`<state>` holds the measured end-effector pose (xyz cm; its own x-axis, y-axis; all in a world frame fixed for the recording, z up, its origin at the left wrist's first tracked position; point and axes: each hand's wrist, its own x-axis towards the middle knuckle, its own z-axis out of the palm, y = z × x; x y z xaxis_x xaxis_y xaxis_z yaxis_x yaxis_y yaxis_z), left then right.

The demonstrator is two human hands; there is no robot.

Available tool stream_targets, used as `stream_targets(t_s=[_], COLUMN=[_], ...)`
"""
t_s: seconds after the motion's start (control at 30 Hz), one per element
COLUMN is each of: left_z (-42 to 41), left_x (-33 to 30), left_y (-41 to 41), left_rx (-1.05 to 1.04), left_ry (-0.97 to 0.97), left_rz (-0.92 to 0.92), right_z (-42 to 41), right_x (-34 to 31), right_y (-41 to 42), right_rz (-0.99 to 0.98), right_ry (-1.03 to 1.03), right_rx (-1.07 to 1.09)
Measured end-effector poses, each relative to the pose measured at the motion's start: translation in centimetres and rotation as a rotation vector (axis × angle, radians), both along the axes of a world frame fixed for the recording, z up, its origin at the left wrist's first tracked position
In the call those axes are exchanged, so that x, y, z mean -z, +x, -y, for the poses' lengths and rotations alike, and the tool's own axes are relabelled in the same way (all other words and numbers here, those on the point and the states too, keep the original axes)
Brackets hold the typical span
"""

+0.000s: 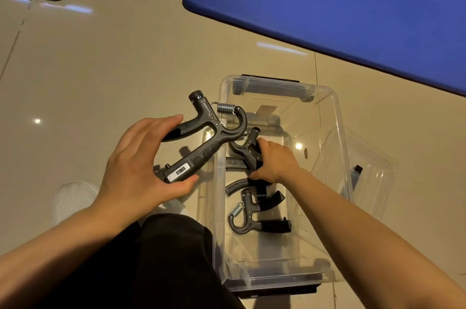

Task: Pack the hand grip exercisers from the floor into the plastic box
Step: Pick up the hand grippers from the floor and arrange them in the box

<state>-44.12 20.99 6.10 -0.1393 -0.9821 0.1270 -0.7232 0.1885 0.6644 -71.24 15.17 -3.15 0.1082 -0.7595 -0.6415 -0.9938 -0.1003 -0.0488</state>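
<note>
Now my left hand (141,167) pinches one hand grip exerciser (205,141) just left of the plastic box (335,117), thumb at the counter end, fingers over the curved handle. It looks rigid, fairly light and awkward in shape, so the rubbery handles seem safest. Inside the box, my right hand (273,163) curls around another exerciser (245,150).

- Left hand (141,160): back of hand up, fingers spread and pointing toward 2 o'clock, thumb at 3 o'clock; fingers and thumb pinch a hand grip exerciser (204,142) between them.
- Left forearm bare, enters from 8 o'clock.
- Right hand (274,162): knuckles up, fingers curled round a second exerciser (245,150).
- Right forearm bare, enters from 4 o'clock.
</note>
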Motion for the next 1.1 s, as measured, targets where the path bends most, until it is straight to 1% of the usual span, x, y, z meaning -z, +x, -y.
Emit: stream_targets(t_s=[0.07,0.13,0.2,0.27,0.37,0.47,0.67,0.83,1.03,1.1], left_z=[0.0,0.0,-0.1,0.1,0.2,-0.1,-0.4,-0.3,-0.4,-0.4], left_x=[-0.1,0.0,0.1,0.1,0.0,0.0,0.0,0.0,0.0,0.1], left_y=[0.3,0.5,0.5,0.3,-0.1,-0.2,0.3,0.5,0.1,0.1], left_rx=[-0.014,-0.024,-0.018,0.001,0.051,0.076,0.054,0.046,0.060,0.065], left_ry=[-0.001,-0.009,-0.036,-0.063,-0.090,-0.096,-0.086,-0.074,-0.083,-0.070], left_rz=[-0.001,-0.001,0.018,0.026,0.027,0.032,0.029,0.018,0.008,0.004], right_z=[0.5,1.0,1.7,2.2,1.7,1.4,1.3,1.2,1.2,1.1], right_x=[-0.3,-0.9,-1.7,-2.2,-1.8,-1.2,-0.5,0.0,0.1,0.1], right_y=[0.1,-0.1,-0.2,-0.2,-0.7,-0.9,-2.3,-2.8,-2.7,-2.7], right_rz=[0.010,-0.008,-0.076,-0.167,-0.245,-0.235,-0.257,-0.133,-0.157,-0.117], right_ry=[-0.053,-0.191,-0.293,-0.329,-0.315,-0.296,-0.261,-0.157,-0.160,-0.116], right_rx=[-0.074,-0.275,-0.498,-0.608,-0.549,-0.438,-0.371,-0.274,-0.281,-0.219])
